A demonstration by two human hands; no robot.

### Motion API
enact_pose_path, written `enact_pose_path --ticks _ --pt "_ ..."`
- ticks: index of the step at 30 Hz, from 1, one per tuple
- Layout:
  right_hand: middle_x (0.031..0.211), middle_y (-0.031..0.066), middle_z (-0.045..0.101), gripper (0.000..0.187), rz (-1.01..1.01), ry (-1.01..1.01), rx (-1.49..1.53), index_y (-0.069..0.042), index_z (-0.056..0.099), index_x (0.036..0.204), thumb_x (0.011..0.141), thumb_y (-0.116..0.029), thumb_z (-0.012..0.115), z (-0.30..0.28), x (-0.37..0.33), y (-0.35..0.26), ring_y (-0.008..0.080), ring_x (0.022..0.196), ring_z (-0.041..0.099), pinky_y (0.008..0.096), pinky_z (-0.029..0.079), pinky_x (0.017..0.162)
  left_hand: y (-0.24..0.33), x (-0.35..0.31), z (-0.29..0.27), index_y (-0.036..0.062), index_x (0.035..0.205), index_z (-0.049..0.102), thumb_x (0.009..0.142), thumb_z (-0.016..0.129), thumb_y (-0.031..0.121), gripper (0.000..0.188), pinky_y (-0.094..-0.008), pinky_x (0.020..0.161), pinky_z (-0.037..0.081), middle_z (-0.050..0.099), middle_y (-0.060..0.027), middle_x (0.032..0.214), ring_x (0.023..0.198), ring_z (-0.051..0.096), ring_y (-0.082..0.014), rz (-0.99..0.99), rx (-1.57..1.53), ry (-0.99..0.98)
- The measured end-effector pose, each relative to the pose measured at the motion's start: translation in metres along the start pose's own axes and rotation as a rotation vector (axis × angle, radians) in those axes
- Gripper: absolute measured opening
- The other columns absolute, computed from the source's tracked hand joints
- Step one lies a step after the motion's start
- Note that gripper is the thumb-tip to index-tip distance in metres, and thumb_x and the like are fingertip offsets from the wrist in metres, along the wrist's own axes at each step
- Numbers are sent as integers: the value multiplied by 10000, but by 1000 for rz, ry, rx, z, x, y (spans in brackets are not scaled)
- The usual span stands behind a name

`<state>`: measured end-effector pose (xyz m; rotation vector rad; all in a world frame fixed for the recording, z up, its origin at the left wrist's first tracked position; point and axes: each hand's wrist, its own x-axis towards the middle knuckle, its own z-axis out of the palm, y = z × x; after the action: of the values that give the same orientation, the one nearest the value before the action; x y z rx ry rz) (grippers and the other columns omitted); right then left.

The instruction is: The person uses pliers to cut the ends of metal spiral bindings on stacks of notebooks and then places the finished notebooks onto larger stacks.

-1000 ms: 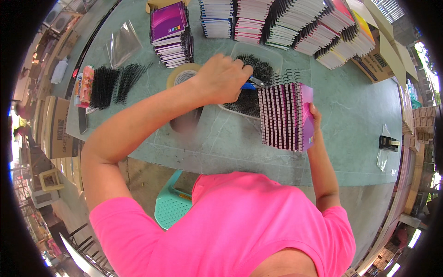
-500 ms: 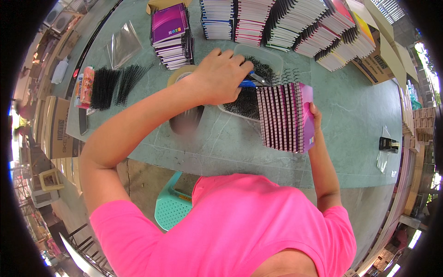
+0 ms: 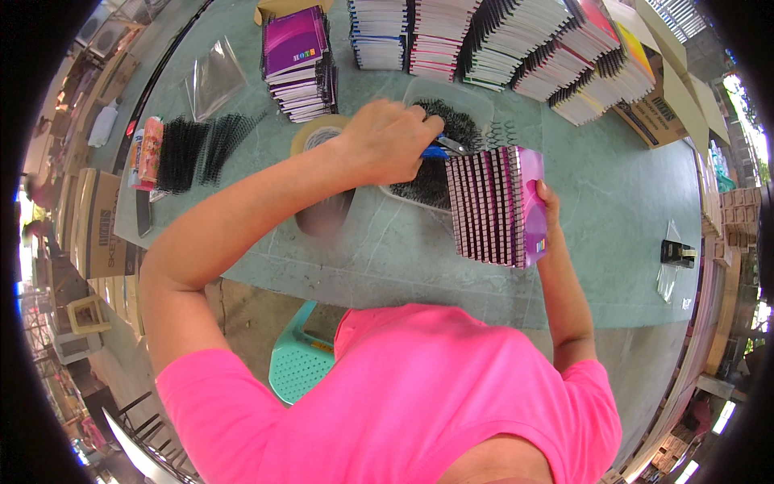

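My left hand [image 3: 385, 141] is closed round the blue-handled pliers [image 3: 439, 151], whose metal jaws point right, at the upper end of the spiral bindings. The palm hides most of the handles. In my right hand [image 3: 548, 211] is a stack of purple spiral notebooks [image 3: 492, 208], gripped from its right side with the wire-bound edges turned up toward me. Behind and below the tool, a clear plastic tub [image 3: 476, 98] holds many short black coil scraps [image 3: 423, 181]. A loose coil piece [image 3: 505, 131] lies beside the tub, just beyond the stack.
Finished-looking purple notebooks [image 3: 296, 44] stand stacked at the far left; taller notebook piles [image 3: 379, 36] line the back. Black coils [image 3: 184, 153] lie left, near a clear plastic sheet [image 3: 216, 77]. Tape rolls [image 3: 322, 139] sit by my left wrist. A tape dispenser [image 3: 679, 253] is at right.
My left hand's fingers have come down and curled tighter round the pliers' handles. The notebook stack has shifted very slightly left in my right hand.
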<state>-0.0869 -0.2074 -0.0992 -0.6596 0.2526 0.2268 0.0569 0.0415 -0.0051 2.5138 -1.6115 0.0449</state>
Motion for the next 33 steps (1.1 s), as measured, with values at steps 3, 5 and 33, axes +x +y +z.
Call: enact_pose_path --ticks 3,5,33 --pt "945 147 622 524 -27 -22 1 19 518 1088 725 -344 627 1 0 -1 248 797 625 365 527 725 1 -1 -2 55 949 539 652 645 154 330 -381 755 405 564 -103 862 852 546 -274 32 44 114" --pt "948 147 622 524 -36 -19 -13 19 516 1091 730 -346 622 1 1 -2 249 799 626 364 529 726 0 -1 -3 59 971 526 656 650 154 352 -382 782 384 545 -88 890 882 521 -262 62 94 170" --pt "963 156 619 534 55 -2 39 25 518 1088 704 -322 648 8 0 -6 253 832 620 361 521 745 4 11 -3 27 882 528 680 611 123 238 -383 705 426 567 -132 799 775 560 -303 14 -67 88"
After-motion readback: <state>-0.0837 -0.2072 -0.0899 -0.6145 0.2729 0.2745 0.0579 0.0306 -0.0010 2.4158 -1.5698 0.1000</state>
